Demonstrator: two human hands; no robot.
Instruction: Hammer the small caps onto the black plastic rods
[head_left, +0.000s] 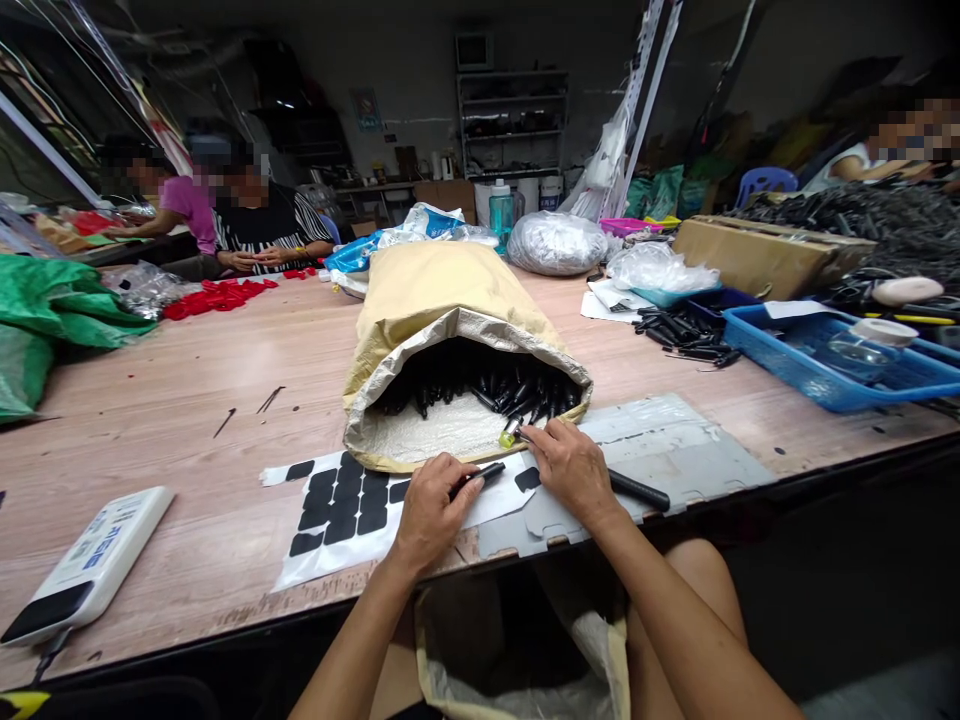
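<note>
My left hand (442, 508) is closed round a slim black tube (489, 474) above the sheet of black stickers (345, 505). Just right of it, my right hand (566, 465) grips a small tool with a clear and yellow-green end (511, 433), at the lip of the yellow sack. The sack (457, 275) lies with its mouth towards me, and many black pieces (517, 385) show inside. A thicker black rod (637, 490) rests on the grey board (675, 440), partly behind my right wrist.
A white device (90, 560) lies at the left. Blue trays (847, 385), a cardboard box (750, 255) and loose black parts (682, 335) stand on the right. Red pieces (217, 297) lie at the back left, near other people. An open sack (525, 690) hangs below the table edge.
</note>
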